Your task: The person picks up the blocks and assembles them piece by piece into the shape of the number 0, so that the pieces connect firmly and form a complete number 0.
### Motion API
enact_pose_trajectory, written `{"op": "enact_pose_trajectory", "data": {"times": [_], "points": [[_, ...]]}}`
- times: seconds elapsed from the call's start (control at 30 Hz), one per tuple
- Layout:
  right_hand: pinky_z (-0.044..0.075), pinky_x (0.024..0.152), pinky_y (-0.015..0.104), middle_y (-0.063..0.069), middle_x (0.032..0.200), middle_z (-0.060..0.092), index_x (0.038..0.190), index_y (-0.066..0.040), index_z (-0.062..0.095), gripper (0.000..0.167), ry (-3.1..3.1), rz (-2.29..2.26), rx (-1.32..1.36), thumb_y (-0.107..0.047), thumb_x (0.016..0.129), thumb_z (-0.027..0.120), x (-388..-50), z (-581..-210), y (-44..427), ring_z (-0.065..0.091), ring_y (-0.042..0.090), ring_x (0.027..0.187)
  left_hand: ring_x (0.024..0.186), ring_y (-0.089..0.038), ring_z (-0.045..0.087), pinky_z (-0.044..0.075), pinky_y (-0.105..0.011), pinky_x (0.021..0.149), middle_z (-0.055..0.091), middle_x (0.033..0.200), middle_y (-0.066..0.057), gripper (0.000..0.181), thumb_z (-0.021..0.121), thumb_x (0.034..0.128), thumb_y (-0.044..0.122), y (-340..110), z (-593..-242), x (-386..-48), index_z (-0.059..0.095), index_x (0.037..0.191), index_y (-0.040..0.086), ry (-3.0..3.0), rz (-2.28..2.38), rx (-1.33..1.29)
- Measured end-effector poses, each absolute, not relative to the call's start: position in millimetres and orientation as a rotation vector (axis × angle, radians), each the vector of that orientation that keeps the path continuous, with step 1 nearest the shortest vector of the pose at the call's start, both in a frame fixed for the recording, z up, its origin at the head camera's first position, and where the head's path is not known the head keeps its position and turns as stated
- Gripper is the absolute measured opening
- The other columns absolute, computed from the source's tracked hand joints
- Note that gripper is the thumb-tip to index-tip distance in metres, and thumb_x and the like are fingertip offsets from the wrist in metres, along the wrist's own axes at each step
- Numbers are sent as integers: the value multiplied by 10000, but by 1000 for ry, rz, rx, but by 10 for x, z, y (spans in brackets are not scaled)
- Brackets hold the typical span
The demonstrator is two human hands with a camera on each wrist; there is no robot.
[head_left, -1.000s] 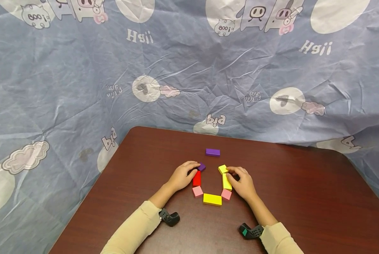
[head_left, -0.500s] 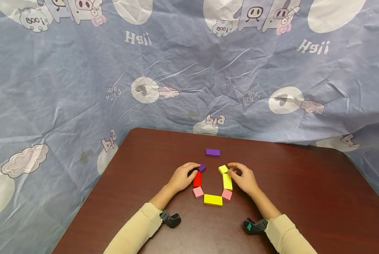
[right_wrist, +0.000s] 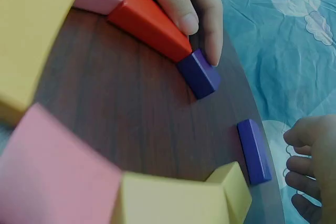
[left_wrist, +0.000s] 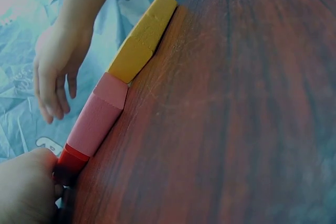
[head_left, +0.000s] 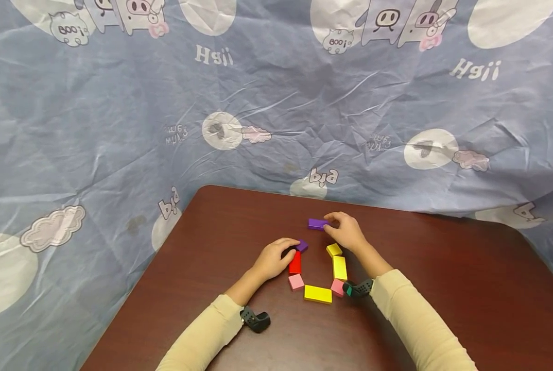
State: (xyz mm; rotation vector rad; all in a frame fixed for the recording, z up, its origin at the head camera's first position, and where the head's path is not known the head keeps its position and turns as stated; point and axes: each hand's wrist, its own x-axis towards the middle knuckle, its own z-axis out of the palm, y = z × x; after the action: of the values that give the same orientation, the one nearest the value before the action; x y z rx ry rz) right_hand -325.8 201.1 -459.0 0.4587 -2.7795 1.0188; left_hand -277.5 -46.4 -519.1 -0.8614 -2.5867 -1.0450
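Note:
On the brown table, small coloured blocks form an open ring. My left hand (head_left: pixel 272 258) rests at its left side. One finger touches the small purple block (head_left: pixel 302 246), and the thumb lies by the red block (head_left: pixel 295 263). Farther back, my right hand (head_left: pixel 348 232) reaches to the right end of the long purple block (head_left: pixel 316 224), its thumb and forefinger spread around that end. In the right wrist view a gap shows between this hand and the long purple block (right_wrist: pixel 254 151). Nearest the right hand in the ring is a small yellow block (head_left: pixel 334 250).
A long yellow block (head_left: pixel 339 268) and a pink block (head_left: pixel 337 288) continue the right side. Another yellow block (head_left: pixel 317 294) lies at the front, with a second pink block (head_left: pixel 296 282) left of it. A patterned blue cloth (head_left: pixel 258 93) hangs behind the table.
My right hand has left the yellow blocks on the right side and moved away from me to the long purple block. The left hand stays at the small purple block.

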Motion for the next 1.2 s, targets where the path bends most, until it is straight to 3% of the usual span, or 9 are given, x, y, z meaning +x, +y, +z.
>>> {"op": "enact_pose_trajectory", "data": {"times": [0.6, 0.83, 1.2], "points": [[401, 1009, 522, 199, 1236, 609, 1236, 8, 628, 410, -2982, 660, 588, -145, 859, 676, -3494, -4601, 1758, 530, 376, 1175, 1178, -184, 579, 435, -355, 1013, 631, 1256, -32, 301, 575, 982, 180, -451, -5206, -2760, 652, 1266, 119, -2585, -1073, -853], [412, 1001, 521, 206, 1263, 600, 1251, -17, 629, 398, -3036, 631, 551, -99, 864, 664, -3522, -4653, 1752, 555, 375, 1160, 1185, -173, 573, 429, -344, 1019, 626, 1264, -26, 306, 573, 983, 193, -448, -5204, -2764, 649, 1274, 133, -2606, -1070, -847], [447, 966, 503, 186, 1173, 646, 1209, -11, 651, 359, -2977, 754, 629, -101, 865, 701, -3434, -4626, 1764, 595, 348, 1080, 1174, -178, 581, 436, -344, 1011, 635, 1250, -39, 301, 580, 977, 179, -465, -5197, -2792, 656, 1262, 117, -2579, -1061, -861]]}}
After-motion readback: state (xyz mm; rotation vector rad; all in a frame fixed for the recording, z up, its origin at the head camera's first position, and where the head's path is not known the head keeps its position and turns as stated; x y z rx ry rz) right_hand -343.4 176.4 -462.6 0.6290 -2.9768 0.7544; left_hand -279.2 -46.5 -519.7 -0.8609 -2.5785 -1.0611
